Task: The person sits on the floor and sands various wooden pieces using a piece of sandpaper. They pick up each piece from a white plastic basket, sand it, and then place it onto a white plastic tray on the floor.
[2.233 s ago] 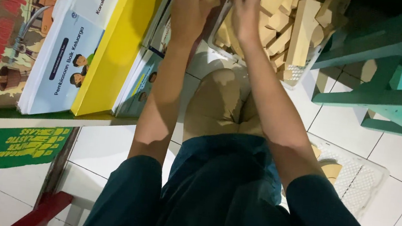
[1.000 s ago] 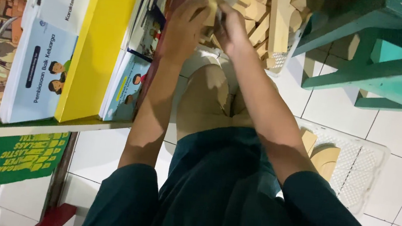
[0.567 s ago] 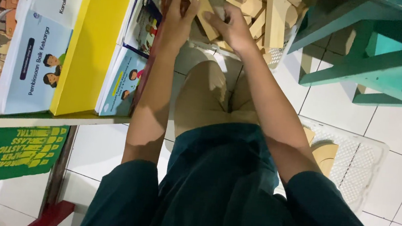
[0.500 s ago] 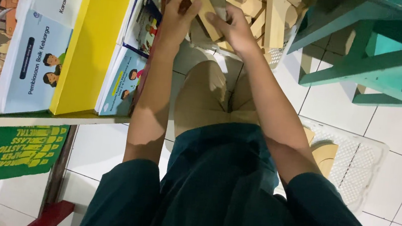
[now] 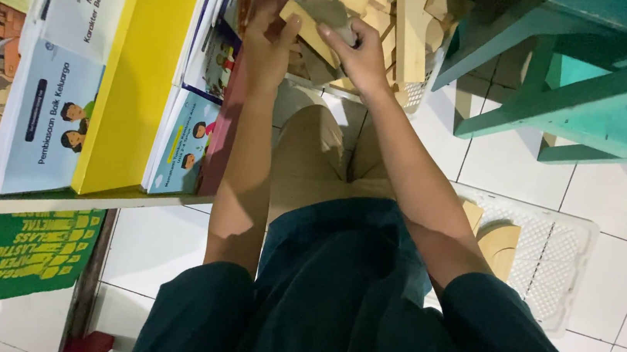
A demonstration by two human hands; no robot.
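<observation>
Both arms reach forward over my knees. My left hand [image 5: 265, 47] and my right hand [image 5: 359, 53] together grip a flat light wooden block [image 5: 307, 28], tilted, one hand at each end. Just beyond it lies a heap of similar wooden blocks [image 5: 407, 23] in a white mesh basket [image 5: 417, 94] on the floor. The far side of the heap is cut off by the frame's top edge.
A shelf at the left holds a yellow board [image 5: 143, 65] and several upright books [image 5: 58, 95]. A teal wooden stool [image 5: 595, 81] stands at the right. A second white basket [image 5: 546, 255] with wooden pieces sits by my right elbow on the white tiled floor.
My hands drew back from the heap toward me, lifting one wooden block out between them. The view has tilted a little toward the shelf.
</observation>
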